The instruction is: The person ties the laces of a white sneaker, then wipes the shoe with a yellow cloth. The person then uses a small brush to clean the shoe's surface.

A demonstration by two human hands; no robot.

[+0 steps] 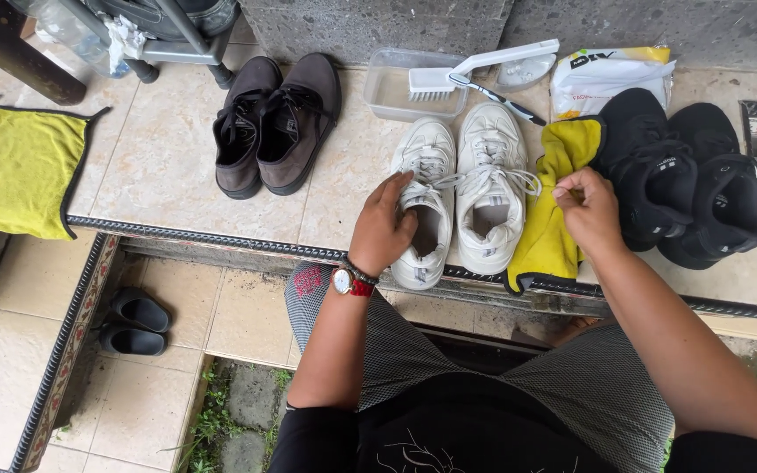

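Three pairs of shoes stand on a tiled ledge (159, 166): one brown pair (275, 123), one white pair (459, 197), one black pair (681, 180). The white pair sits in the middle, long axes running from the ledge's near edge toward the wall, toes toward the wall, heels at the edge. The left hand (381, 229) grips the collar of the left white shoe (424, 201), fingers closed over its rim. The right hand (590, 208), to the right of the white pair, pinches a thin lace end with fingers drawn together. One yellow cloth (552, 223) lies between the white and black pairs, overhanging the edge; a second yellow cloth (17, 168) lies far left. Behind the white pair: one clear tub (396, 92), one white brush (477, 68). Bare tile separates the brown and white pairs.
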